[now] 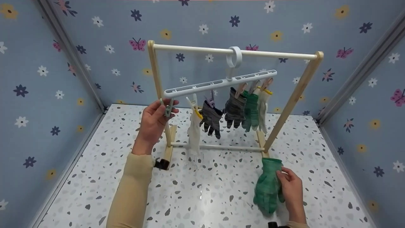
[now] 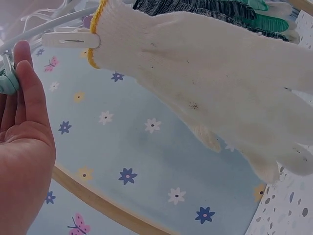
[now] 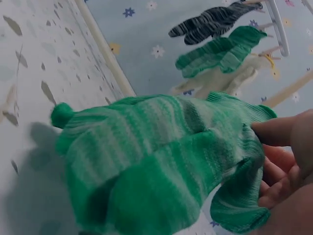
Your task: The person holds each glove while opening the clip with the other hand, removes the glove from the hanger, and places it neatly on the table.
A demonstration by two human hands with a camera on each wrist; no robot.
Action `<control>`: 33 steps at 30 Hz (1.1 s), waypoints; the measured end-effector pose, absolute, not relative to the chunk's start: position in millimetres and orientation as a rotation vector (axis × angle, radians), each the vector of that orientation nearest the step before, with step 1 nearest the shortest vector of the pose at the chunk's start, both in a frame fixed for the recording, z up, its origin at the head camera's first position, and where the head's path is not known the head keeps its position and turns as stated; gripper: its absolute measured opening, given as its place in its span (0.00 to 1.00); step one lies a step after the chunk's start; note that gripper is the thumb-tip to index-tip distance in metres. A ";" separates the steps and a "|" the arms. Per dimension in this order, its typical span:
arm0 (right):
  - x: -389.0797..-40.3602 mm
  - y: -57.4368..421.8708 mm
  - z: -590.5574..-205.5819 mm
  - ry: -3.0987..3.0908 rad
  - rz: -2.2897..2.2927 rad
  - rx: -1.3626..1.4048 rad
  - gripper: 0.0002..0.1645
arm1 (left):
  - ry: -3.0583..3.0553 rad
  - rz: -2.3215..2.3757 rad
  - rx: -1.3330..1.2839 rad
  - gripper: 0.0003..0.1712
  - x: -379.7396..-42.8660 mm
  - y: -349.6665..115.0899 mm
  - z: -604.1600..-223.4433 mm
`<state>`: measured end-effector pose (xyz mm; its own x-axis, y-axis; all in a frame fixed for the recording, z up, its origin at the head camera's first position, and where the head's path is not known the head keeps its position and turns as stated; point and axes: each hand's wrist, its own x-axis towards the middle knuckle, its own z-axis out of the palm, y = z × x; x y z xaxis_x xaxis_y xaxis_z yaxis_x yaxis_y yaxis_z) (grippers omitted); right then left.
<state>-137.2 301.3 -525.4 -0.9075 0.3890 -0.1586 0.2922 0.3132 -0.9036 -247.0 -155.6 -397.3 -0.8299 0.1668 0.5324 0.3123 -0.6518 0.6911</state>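
The person's right hand [image 3: 286, 181] pinches the cuff of a bright green knitted glove streaked with pale grey [image 3: 146, 156], the thumb on the near side and the fingers behind. The glove sags from that grip, its fabric bunched and creased, and a shadow falls beside it on the white worktop speckled with grey flecks [image 3: 29, 73]. Beyond, a black-and-grey striped knitted glove [image 3: 215, 22], a second green striped glove [image 3: 220, 51] and an off-white glove edged in yellow [image 3: 234, 73] hang close together near a white plastic hanger bar [image 3: 279, 24], before a pale blue flowered wall [image 3: 142, 58].
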 end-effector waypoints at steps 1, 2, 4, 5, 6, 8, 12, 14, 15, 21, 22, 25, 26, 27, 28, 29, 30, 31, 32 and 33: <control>-137.5 304.7 -526.7 -2.493 1.684 -0.638 0.25 | -1.272 -2.638 -0.880 0.16 -247.2 -155.4 -397.6; -137.9 308.0 -527.9 -2.514 1.695 -0.638 0.25 | -1.278 -2.636 -0.873 0.16 -247.5 -155.4 -398.1; -138.4 314.4 -530.3 -2.556 1.713 -0.640 0.26 | -1.288 -2.636 -0.863 0.16 -247.6 -155.1 -399.2; -138.5 317.4 -531.2 -2.579 1.718 -0.642 0.27 | -1.292 -2.636 -0.858 0.16 -247.7 -155.0 -399.6; -138.7 320.5 -532.2 -2.600 1.723 -0.641 0.27 | -1.298 -2.637 -0.854 0.16 -247.6 -154.7 -399.8; -139.2 326.3 -534.5 -2.647 1.722 -0.653 0.27 | -1.306 -2.638 -0.849 0.16 -247.7 -154.4 -400.2; -141.1 335.3 -539.4 -2.746 1.712 -0.645 0.27 | -1.309 -2.643 -0.840 0.16 -247.8 -153.5 -399.7; -142.1 337.8 -541.6 -2.784 1.699 -0.636 0.26 | -1.309 -2.644 -0.835 0.16 -247.8 -153.0 -399.2; -142.3 338.8 -542.5 -2.804 1.688 -0.623 0.26 | -1.311 -2.643 -0.834 0.16 -247.8 -152.7 -399.1; -141.8 343.9 -547.7 -2.907 1.558 -0.535 0.23 | -1.320 -2.634 -0.831 0.15 -248.2 -152.2 -399.7; -142.1 345.1 -549.0 -2.919 1.544 -0.525 0.23 | -1.321 -2.633 -0.824 0.15 -248.0 -152.3 -399.8; -142.8 348.4 -553.3 -2.948 1.499 -0.478 0.23 | -1.324 -2.616 -0.824 0.15 -248.0 -152.8 -401.1; -142.9 349.2 -554.6 -2.952 1.500 -0.479 0.24 | -1.326 -2.610 -0.821 0.15 -247.9 -153.2 -401.5; -142.9 350.0 -555.9 -2.955 1.495 -0.481 0.24 | -1.326 -2.606 -0.821 0.15 -248.0 -153.4 -401.9; -142.7 350.7 -557.2 -2.953 1.491 -0.482 0.24 | -1.325 -2.602 -0.822 0.15 -248.1 -153.7 -402.3; -142.2 350.9 -557.7 -2.952 1.484 -0.485 0.24 | -1.318 -2.604 -0.826 0.15 -248.4 -154.2 -403.0; -142.1 351.0 -557.6 -2.947 1.494 -0.501 0.24 | -1.312 -2.607 -0.823 0.15 -248.3 -154.7 -403.3; -142.0 351.0 -557.6 -2.943 1.504 -0.515 0.25 | -1.306 -2.609 -0.818 0.15 -248.2 -155.4 -403.6; -141.9 351.0 -557.5 -2.941 1.503 -0.521 0.25 | -1.302 -2.612 -0.810 0.15 -247.9 -155.9 -403.9; -141.8 350.6 -557.2 -2.936 1.502 -0.532 0.25 | -1.297 -2.613 -0.805 0.15 -247.5 -156.6 -404.3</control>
